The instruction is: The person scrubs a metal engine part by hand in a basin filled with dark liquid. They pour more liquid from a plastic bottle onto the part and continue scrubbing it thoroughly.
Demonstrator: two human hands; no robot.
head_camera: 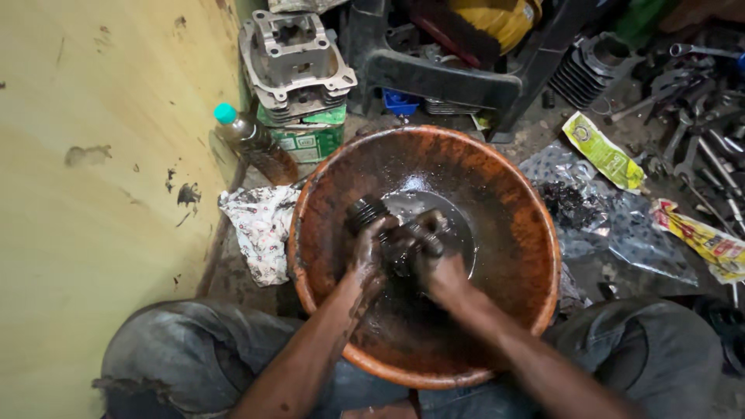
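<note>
- Ribbed metal part (pixel 365 211) sits low in the orange basin (pixel 512 233), near its middle, in dark oily liquid.
- I see left hand (pixel 371 247) gripping it.
- Right hand (pixel 434 260) is closed round a smaller dark piece (pixel 429 226), touching the left.

Oily left hand (pixel 371 247) and right hand (pixel 434 260) gripping dark metal part (pixel 366 211), inside orange basin (pixel 512 209), rag (pixel 260 225) beside it

One basin (pixel 535 233), one bottle (pixel 252 140), two yellow wrappers (pixel 604 151), one rag (pixel 260 225).

Dim light, oily glare — hands blurred
</note>
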